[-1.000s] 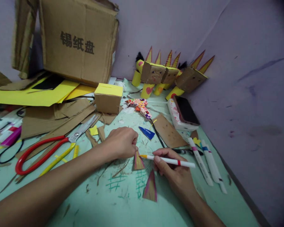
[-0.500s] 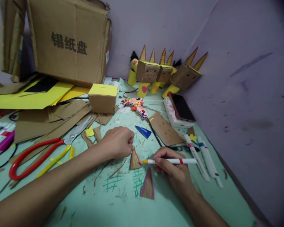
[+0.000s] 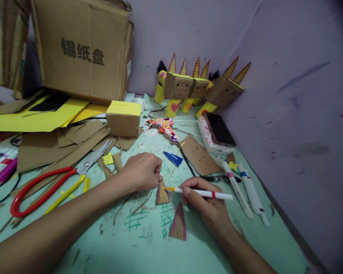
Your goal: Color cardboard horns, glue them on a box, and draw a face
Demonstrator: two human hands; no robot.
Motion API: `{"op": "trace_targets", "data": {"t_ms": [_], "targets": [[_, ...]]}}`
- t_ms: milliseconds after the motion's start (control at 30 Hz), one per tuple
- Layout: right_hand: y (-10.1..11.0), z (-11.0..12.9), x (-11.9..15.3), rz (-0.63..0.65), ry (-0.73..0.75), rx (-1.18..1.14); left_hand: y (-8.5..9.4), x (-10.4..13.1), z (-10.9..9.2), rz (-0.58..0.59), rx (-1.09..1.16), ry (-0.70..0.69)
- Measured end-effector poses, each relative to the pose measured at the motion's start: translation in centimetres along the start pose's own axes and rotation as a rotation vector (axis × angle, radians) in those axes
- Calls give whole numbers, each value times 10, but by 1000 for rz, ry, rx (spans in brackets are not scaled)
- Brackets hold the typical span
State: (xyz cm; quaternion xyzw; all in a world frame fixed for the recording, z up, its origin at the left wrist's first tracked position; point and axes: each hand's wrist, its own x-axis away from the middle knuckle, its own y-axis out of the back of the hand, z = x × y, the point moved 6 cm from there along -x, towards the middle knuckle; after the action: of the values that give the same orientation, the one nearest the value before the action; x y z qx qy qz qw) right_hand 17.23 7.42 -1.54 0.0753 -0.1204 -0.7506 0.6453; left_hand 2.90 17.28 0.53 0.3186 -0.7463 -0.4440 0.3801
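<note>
My left hand (image 3: pixel 145 171) is closed, its fingertips on the top point of a small cardboard triangle (image 3: pixel 163 195) lying on the green tabletop. That triangle has purple edges and yellow colouring inside. My right hand (image 3: pixel 204 199) grips a marker pen (image 3: pixel 208 194), white with a red band; its orange-yellow tip meets the triangle's right side. Closer to me lies a second cardboard triangle (image 3: pixel 178 225), brown with purple edges. Between the hands and the glue gun (image 3: pixel 165 127) rests a blue triangular scrap (image 3: pixel 173 158).
Red-handled scissors (image 3: pixel 60 179) lie among cardboard scraps (image 3: pixel 45 150) on the left. Behind them stand a yellow-topped cardboard block (image 3: pixel 123 121) and a large carton (image 3: pixel 82 49). Several cardboard figures (image 3: pixel 178 86) line the wall. A phone (image 3: pixel 219 129) and white markers (image 3: pixel 238 190) are on the right.
My right hand has shifted slightly left and up, carrying the marker tip from the triangle's lower right corner higher along its right side. My left hand has stayed in place.
</note>
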Motion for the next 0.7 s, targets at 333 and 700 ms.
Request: {"op": "trace_targets", "data": {"t_ms": [333, 700], "targets": [[2, -6, 0, 10, -17, -168, -1, 0, 0, -4, -3, 3], [-1, 0, 3, 76, 39, -116, 1, 1, 0, -9, 0, -1]]}}
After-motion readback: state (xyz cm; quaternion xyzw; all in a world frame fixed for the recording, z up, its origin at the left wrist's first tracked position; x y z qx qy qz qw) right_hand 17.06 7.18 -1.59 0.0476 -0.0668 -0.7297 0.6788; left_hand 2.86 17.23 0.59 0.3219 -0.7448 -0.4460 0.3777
